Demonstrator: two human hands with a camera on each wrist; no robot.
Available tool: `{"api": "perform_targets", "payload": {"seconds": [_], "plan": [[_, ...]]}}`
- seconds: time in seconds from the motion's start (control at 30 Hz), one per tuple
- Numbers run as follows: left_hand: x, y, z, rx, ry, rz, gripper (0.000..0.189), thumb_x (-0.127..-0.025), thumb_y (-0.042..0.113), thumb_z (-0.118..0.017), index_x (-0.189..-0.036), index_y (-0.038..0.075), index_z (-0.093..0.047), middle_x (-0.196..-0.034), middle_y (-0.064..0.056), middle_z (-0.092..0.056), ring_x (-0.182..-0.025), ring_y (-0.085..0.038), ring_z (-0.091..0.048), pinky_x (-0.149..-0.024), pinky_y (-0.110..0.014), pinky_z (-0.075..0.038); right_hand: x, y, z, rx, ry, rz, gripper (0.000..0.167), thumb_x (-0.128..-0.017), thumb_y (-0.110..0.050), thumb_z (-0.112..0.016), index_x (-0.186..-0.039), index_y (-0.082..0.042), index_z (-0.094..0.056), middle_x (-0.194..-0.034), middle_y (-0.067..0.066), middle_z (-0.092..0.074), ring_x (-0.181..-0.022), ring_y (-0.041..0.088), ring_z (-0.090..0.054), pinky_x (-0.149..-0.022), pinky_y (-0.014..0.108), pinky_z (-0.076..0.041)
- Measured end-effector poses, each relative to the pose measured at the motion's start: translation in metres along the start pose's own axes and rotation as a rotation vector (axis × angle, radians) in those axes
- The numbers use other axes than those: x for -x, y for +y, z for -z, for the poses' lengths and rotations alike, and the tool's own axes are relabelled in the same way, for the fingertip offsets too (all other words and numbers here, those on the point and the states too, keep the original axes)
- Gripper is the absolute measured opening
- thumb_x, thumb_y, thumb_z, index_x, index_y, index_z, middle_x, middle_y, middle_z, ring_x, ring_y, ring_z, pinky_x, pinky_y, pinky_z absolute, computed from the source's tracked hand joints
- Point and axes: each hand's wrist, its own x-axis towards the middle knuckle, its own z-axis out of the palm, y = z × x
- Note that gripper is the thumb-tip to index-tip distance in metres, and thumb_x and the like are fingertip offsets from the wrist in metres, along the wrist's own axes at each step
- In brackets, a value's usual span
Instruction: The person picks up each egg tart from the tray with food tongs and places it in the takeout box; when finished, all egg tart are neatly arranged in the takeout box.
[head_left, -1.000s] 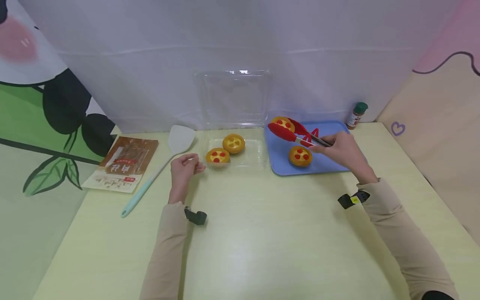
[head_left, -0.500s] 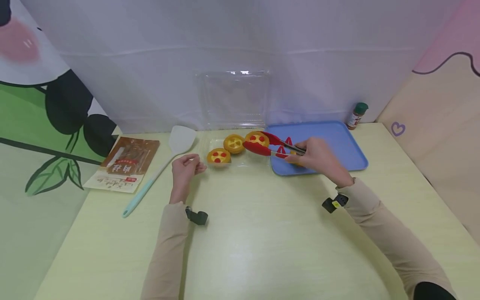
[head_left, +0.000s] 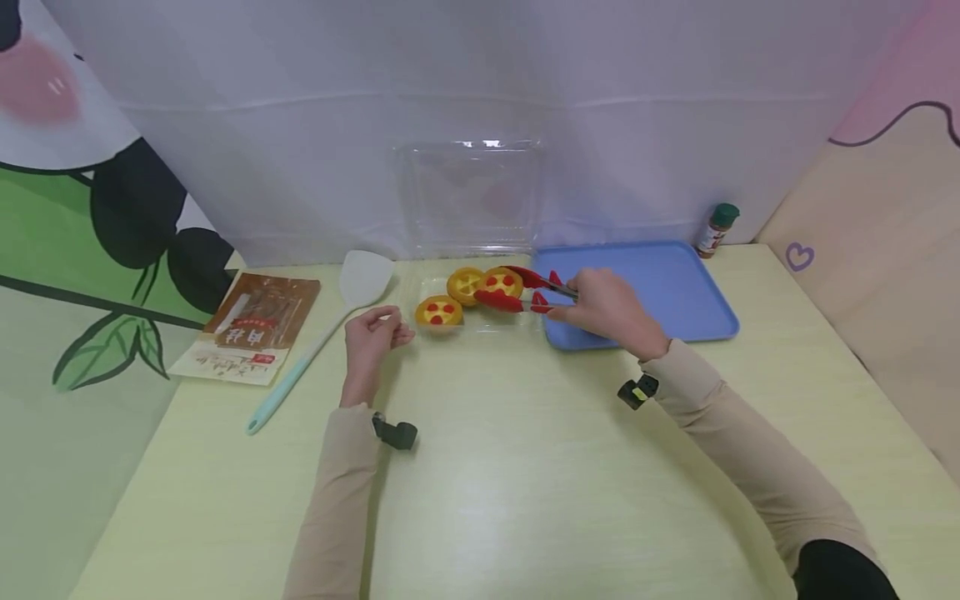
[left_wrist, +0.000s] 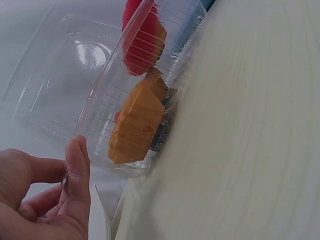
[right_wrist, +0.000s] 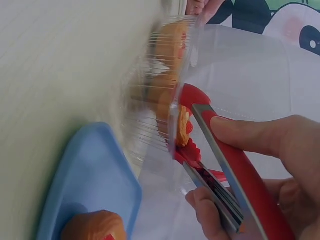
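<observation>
My right hand (head_left: pixel 611 308) grips a pair of red-tipped metal tongs (head_left: pixel 504 301), their tips on either side of a red-dotted egg tart (head_left: pixel 501 282). That tart is inside the clear plastic box (head_left: pixel 525 321), next to a plain-topped tart (head_left: pixel 465 286). Another red-dotted tart (head_left: pixel 438 311) lies at the box's left front. My left hand (head_left: pixel 375 343) pinches the box's edge at its left corner; thumb and fingertips meet at the rim in the left wrist view. One more tart (right_wrist: pixel 95 227) is on the blue tray (head_left: pixel 675 287), hidden behind my right hand in the head view.
The clear box lid (head_left: pixel 472 200) stands upright against the back cloth. A spatula (head_left: pixel 365 279) with a pale blue handle and a brown food packet (head_left: pixel 255 321) lie on the left. A green-capped seasoning bottle (head_left: pixel 717 230) stands behind the tray's right end.
My right hand has carried the tart in the tongs leftward from above the blue tray and lowered it into the clear box. The left hand has stayed at the box's edge.
</observation>
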Motion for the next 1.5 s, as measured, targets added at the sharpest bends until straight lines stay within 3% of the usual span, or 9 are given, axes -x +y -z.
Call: {"api": "perform_targets", "payload": {"seconds": [0.33,0.5,0.77,1.13,1.33,1.5], "plan": [[0.002,-0.002,-0.002,0.013,-0.010,-0.011,0.032,-0.096,-0.001,-0.056,-0.123,-0.017,-0.052,-0.064,0.001,-0.062,-0.055,-0.005,-0.064,-0.062,-0.018,-0.061,-0.013,0.006,-0.009,-0.032,0.002,-0.003,0.047,-0.084,-0.030,-0.078,-0.059,-0.012,-0.042,-0.056,-0.004,-0.017,-0.046,0.009,-0.017,-0.044,0.021,-0.012],[0.000,0.001,0.000,0.007,-0.014,-0.013,0.032,-0.096,-0.001,-0.057,-0.124,-0.017,-0.052,-0.066,0.001,-0.063,-0.057,-0.006,-0.064,-0.063,-0.019,-0.061,-0.015,-0.001,0.002,0.048,0.016,-0.016,0.044,-0.082,-0.029,-0.079,-0.060,-0.009,-0.047,-0.056,-0.003,-0.019,-0.047,0.012,-0.019,-0.043,0.023,-0.014],[-0.001,0.000,0.001,0.017,-0.011,-0.018,0.032,-0.096,-0.003,-0.056,-0.124,-0.018,-0.052,-0.063,0.003,-0.063,-0.055,-0.005,-0.064,-0.061,-0.018,-0.061,-0.027,-0.007,-0.004,0.217,0.030,0.048,0.054,-0.081,-0.028,-0.078,-0.055,-0.015,-0.033,-0.055,-0.004,-0.019,-0.048,0.011,-0.024,-0.042,0.022,-0.016],[-0.002,0.000,0.001,0.009,-0.025,-0.036,0.032,-0.096,-0.002,-0.056,-0.124,-0.018,-0.052,-0.062,0.004,-0.063,-0.055,-0.004,-0.064,-0.061,-0.018,-0.061,-0.030,-0.002,-0.015,0.252,0.070,0.063,0.057,-0.081,-0.025,-0.079,-0.053,-0.015,-0.031,-0.056,-0.004,-0.015,-0.048,0.011,-0.021,-0.042,0.023,-0.015],[-0.002,0.001,0.001,0.011,-0.025,-0.031,0.032,-0.096,-0.002,-0.056,-0.124,-0.018,-0.052,-0.062,0.003,-0.063,-0.055,-0.005,-0.064,-0.061,-0.018,-0.061,-0.027,-0.003,-0.015,0.312,0.123,0.115,0.043,-0.082,-0.017,-0.076,-0.059,-0.010,-0.040,-0.057,-0.002,-0.023,-0.052,0.015,-0.031,-0.041,0.023,-0.022],[-0.003,-0.001,0.001,0.016,-0.024,-0.039,0.032,-0.096,-0.002,-0.056,-0.123,-0.019,-0.052,-0.061,0.004,-0.063,-0.054,-0.004,-0.064,-0.060,-0.018,-0.061,-0.024,-0.004,-0.016,0.364,0.163,0.145,0.020,-0.082,-0.010,-0.072,-0.074,-0.002,-0.056,-0.062,0.006,-0.047,-0.061,0.026,-0.049,-0.040,0.030,-0.041]]}}
